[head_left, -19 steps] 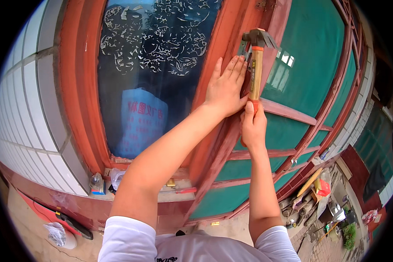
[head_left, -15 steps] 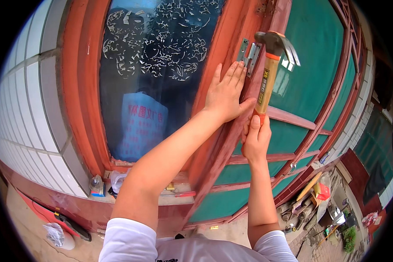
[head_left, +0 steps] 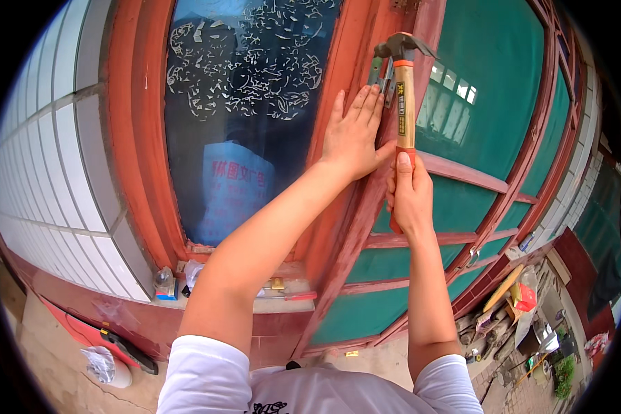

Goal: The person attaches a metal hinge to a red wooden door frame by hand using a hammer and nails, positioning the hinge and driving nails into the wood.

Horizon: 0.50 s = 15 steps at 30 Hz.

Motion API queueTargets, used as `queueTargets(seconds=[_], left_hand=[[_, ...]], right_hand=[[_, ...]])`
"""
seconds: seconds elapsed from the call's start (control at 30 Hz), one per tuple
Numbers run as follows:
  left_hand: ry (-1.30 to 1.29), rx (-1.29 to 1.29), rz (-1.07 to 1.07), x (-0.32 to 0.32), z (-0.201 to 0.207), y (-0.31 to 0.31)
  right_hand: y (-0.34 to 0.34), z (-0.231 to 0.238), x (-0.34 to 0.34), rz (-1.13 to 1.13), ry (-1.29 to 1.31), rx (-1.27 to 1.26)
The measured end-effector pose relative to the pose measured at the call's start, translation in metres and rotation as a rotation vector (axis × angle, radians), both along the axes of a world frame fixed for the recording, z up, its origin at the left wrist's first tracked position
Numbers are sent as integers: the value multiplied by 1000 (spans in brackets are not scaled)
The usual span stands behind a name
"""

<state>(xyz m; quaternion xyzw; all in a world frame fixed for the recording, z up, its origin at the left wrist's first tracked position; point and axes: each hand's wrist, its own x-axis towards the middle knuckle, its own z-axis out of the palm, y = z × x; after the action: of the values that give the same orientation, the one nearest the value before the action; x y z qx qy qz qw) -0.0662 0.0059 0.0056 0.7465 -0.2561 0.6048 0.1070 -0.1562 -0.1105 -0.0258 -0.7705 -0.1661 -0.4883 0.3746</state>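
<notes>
My left hand (head_left: 355, 138) lies flat with its fingers stretched out, pressed on the red wooden door frame (head_left: 324, 228). Its fingertips rest at the lower part of a metal hinge (head_left: 376, 72), set where the frame meets the screen door (head_left: 462, 172). In my right hand (head_left: 412, 194) is a claw hammer (head_left: 406, 103), gripped by its orange lower handle and held upright. The dark hammer head is in front of the upper end of the hinge and partly covers it; whether they touch I cannot tell. The claw points right, over the green screen.
Left of the frame is a dark window (head_left: 248, 131) beside a white tiled wall (head_left: 62, 159). A red-handled screwdriver (head_left: 300, 297) and small plastic bags lie on the sill (head_left: 279, 305). Stacked wood (head_left: 493, 328) and a green plant (head_left: 564, 376) are at the lower right.
The hammer has swung left and straightened up, its head now over the hinge. My right hand has shifted slightly right relative to my left, which stays flat by the hinge.
</notes>
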Motion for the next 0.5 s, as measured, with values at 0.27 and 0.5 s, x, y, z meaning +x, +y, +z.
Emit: queueTargets(seconds=[0.27,0.5], left_hand=[[14,15,5,-3,1,-2],[-30,-15,-5,-5,7,-1]], right_hand=[[-4,4,-5,8,127,74],[-8,-3,3,-62,55,7]])
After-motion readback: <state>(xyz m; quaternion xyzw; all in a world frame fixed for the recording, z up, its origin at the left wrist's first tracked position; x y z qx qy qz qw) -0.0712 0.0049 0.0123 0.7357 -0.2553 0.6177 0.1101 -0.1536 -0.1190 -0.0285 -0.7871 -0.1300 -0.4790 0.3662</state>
